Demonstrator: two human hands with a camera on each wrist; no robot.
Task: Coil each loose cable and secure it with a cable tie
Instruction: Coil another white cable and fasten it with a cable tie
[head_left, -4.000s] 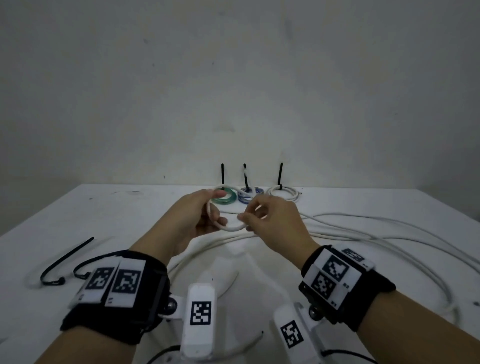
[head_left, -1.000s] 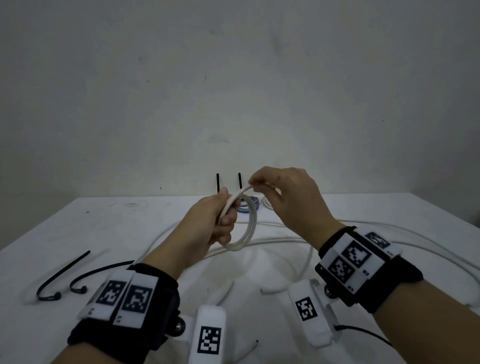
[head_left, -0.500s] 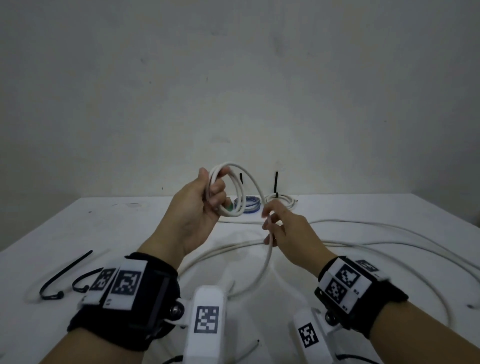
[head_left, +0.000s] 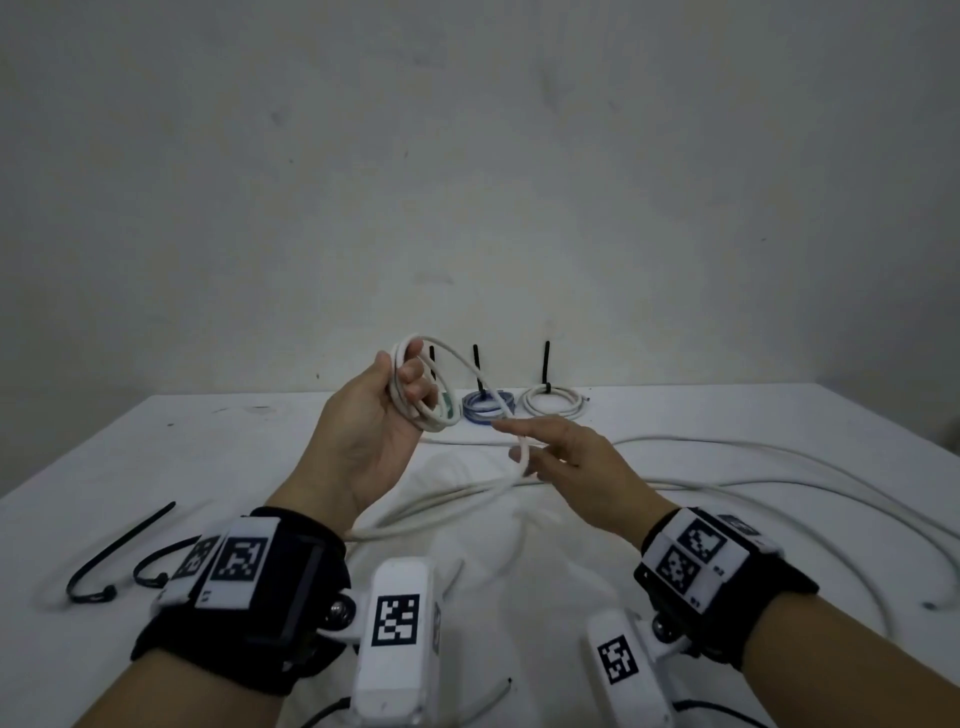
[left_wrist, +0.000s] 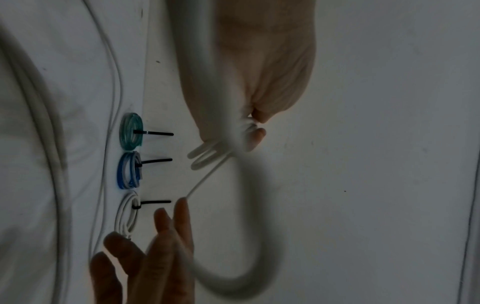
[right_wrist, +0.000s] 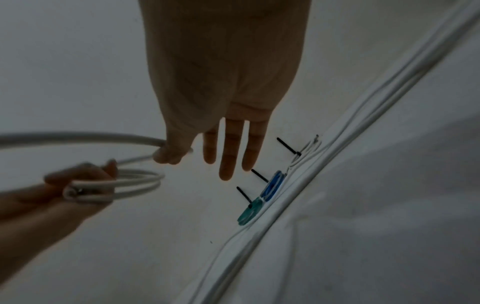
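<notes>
1. Left hand (head_left: 371, 431) is raised above the table (head_left: 218, 467), fingers curled round a small bundle of white cable loops (head_left: 423, 395). A few turns are stacked up in that grip.
2. Right hand (head_left: 576, 467) sits lower and just to the right. Thumb and forefinger pinch the running part of the same white cable (head_left: 523, 457), while the other three fingers (right_wrist: 231, 152) stick out straight.
3. From that pinch one strand arcs up to the coil, and the rest drops to the table and trails off in long loose sweeps (head_left: 779, 467) to the right.
4. No boxes or trays here, nothing really holds anything. The closest thing is the back row: a green coil (left_wrist: 131, 131), a blue coil (left_wrist: 130, 170) and a white coil (left_wrist: 127, 214), each cinched with a black tie whose tail sticks up.
5. Two spare black cable ties (head_left: 119, 551) lie on the table at the near left, well apart from both hands.
</notes>
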